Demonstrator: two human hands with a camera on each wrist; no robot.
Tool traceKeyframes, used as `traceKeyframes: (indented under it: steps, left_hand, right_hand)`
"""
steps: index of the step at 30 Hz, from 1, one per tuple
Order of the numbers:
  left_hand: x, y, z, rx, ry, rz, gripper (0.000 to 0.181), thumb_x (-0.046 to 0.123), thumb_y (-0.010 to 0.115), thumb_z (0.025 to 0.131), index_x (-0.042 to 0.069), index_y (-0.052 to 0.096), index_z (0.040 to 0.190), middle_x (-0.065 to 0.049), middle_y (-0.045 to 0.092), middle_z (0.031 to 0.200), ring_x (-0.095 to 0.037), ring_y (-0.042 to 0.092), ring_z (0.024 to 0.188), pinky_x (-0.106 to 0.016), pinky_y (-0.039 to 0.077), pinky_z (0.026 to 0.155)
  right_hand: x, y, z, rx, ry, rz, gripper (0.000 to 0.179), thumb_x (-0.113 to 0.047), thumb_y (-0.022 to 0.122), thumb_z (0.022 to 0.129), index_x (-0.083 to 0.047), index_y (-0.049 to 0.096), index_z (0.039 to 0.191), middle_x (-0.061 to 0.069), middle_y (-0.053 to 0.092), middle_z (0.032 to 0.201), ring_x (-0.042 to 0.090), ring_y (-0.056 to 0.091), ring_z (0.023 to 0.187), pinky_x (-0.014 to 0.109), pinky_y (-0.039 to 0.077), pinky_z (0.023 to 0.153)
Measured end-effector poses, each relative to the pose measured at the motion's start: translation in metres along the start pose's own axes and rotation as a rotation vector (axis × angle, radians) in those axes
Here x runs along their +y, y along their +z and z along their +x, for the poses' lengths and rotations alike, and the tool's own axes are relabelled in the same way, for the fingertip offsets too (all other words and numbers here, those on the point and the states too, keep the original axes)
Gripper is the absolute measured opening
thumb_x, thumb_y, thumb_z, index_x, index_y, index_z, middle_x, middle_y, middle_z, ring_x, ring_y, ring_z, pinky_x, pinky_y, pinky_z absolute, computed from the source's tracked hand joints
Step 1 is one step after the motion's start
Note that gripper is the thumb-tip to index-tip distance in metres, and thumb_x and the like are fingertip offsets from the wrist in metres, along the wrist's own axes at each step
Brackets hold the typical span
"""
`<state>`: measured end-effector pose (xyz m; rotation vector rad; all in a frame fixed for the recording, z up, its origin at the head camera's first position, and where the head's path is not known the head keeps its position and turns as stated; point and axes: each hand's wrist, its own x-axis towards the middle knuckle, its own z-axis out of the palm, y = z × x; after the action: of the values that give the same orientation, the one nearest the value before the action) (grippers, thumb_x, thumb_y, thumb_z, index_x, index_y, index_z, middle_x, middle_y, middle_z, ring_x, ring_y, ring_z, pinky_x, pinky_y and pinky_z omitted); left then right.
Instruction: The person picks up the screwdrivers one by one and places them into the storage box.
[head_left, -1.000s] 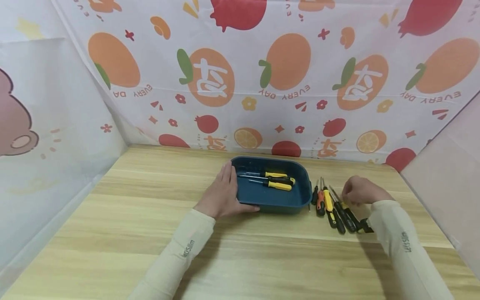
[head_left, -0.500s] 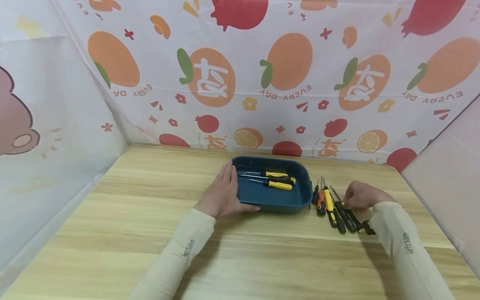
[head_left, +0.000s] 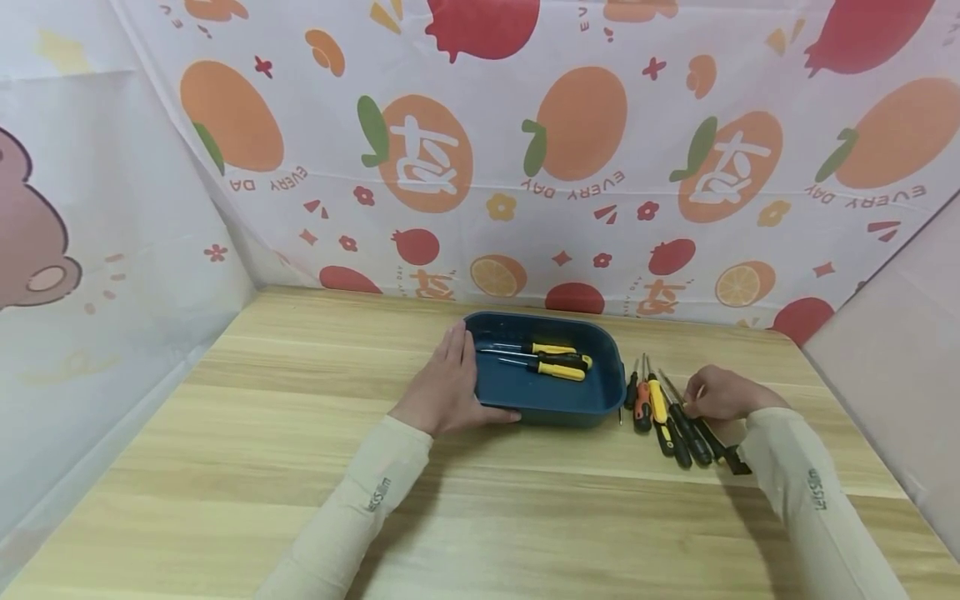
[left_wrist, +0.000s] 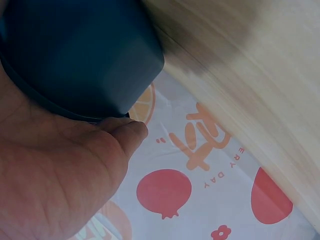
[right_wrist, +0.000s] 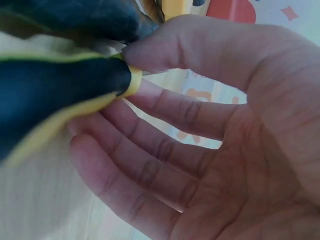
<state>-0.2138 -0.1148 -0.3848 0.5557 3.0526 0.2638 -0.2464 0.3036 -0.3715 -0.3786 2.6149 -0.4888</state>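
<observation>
A dark blue plastic bin (head_left: 517,392) stands near the back of the table with three yellow-and-black screwdrivers (head_left: 558,372) lying inside. My left hand (head_left: 444,387) holds the bin's left end, fingers along that end and thumb on the front wall; the left wrist view shows the bin's outer wall beside the hand. My right hand (head_left: 720,393) pinches the end of a black-and-yellow screwdriver handle (right_wrist: 65,82) between thumb and index finger. Its other fingers are bent loosely below. To its left several screwdrivers lie fanned out, among them an orange one (head_left: 642,407) and a yellow one (head_left: 657,402).
The wooden table (head_left: 525,517) stretches out in front. A fruit-printed cloth (head_left: 502,167) hangs behind its back edge, and pale walls close both sides. A small black item (head_left: 737,460) lies beneath the right sleeve.
My right hand has come slightly lower and closer to the handle ends, its fingers meeting the screwdriver. The left hand and the bin stay in place.
</observation>
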Motion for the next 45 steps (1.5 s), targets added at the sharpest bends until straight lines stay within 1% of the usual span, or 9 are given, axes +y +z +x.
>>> traceKeyframes:
  steps: [5,10,13,19,23,26,31,38,45]
  left_hand:
    - [0.000,0.001,0.000,-0.002,0.012,0.017,0.137,0.089,0.059,0.071,-0.012,0.021,0.155,-0.028,0.013,0.165,-0.039,0.013,0.153,-0.043,0.019,0.123]
    - [0.000,0.001,0.000,-0.005,0.008,0.009,0.137,0.089,0.059,0.071,-0.011,0.021,0.155,-0.027,0.012,0.165,-0.038,0.012,0.153,-0.043,0.020,0.123]
    - [0.000,0.001,-0.001,-0.003,0.003,0.001,0.137,0.089,0.060,0.071,-0.011,0.020,0.155,-0.027,0.012,0.165,-0.038,0.012,0.153,-0.043,0.020,0.123]
    - [-0.001,0.000,-0.001,0.000,0.000,-0.008,0.137,0.089,0.061,0.071,-0.012,0.019,0.156,-0.027,0.011,0.165,-0.039,0.013,0.153,-0.043,0.020,0.123]
    - [-0.001,0.000,-0.001,-0.003,0.001,-0.013,0.138,0.089,0.061,0.071,-0.012,0.019,0.156,-0.027,0.011,0.165,-0.039,0.012,0.153,-0.043,0.020,0.123]
    - [-0.002,0.000,0.000,-0.003,0.000,-0.014,0.138,0.089,0.061,0.071,-0.012,0.019,0.156,-0.027,0.011,0.165,-0.039,0.012,0.153,-0.043,0.020,0.123]
    - [-0.003,0.000,0.001,0.001,0.005,-0.004,0.138,0.089,0.060,0.071,-0.012,0.019,0.156,-0.027,0.011,0.165,-0.039,0.013,0.153,-0.042,0.020,0.123]
    - [-0.003,0.000,0.001,0.000,0.007,0.007,0.137,0.090,0.059,0.071,-0.011,0.020,0.155,-0.027,0.012,0.165,-0.039,0.013,0.153,-0.042,0.020,0.123]
    - [-0.002,0.000,0.000,-0.004,0.002,0.001,0.137,0.089,0.060,0.071,-0.011,0.020,0.156,-0.027,0.012,0.165,-0.039,0.012,0.153,-0.043,0.019,0.123]
  right_hand:
    - [0.003,0.001,0.000,0.020,-0.006,0.029,0.008,-0.009,0.070,0.087,-0.002,0.066,0.084,0.004,0.064,0.078,0.016,0.057,0.069,0.032,0.050,0.065]
    - [0.004,-0.001,0.000,0.025,-0.011,0.075,0.012,-0.009,0.067,0.090,0.003,0.067,0.092,0.006,0.064,0.077,0.014,0.058,0.062,0.032,0.053,0.060]
    - [0.002,-0.004,0.002,0.048,-0.009,0.079,0.018,-0.011,0.067,0.093,0.006,0.067,0.098,0.009,0.066,0.082,0.015,0.059,0.063,0.032,0.053,0.058]
    - [-0.009,-0.012,0.007,0.124,-0.015,0.064,0.029,-0.014,0.065,0.096,0.009,0.067,0.112,0.022,0.070,0.102,0.026,0.068,0.084,0.041,0.059,0.069]
    - [-0.021,-0.017,0.009,0.171,-0.047,0.057,0.034,-0.015,0.063,0.097,0.010,0.067,0.119,0.026,0.070,0.110,0.037,0.069,0.098,0.052,0.059,0.081]
    - [-0.032,-0.019,0.011,0.216,-0.075,0.060,0.035,-0.015,0.062,0.097,0.010,0.067,0.121,0.024,0.071,0.108,0.037,0.068,0.099,0.054,0.058,0.083]
    - [-0.051,-0.020,0.015,0.284,-0.108,0.071,0.033,-0.013,0.063,0.097,0.009,0.068,0.121,0.020,0.072,0.103,0.032,0.068,0.093,0.048,0.059,0.078]
    - [-0.078,-0.019,0.022,0.350,-0.184,0.069,0.031,-0.011,0.063,0.097,0.007,0.069,0.122,0.018,0.072,0.103,0.026,0.067,0.084,0.034,0.057,0.062]
    - [-0.111,-0.013,0.035,0.363,-0.291,0.049,0.030,-0.009,0.065,0.097,0.003,0.071,0.123,0.012,0.070,0.100,0.025,0.063,0.085,0.034,0.058,0.067]
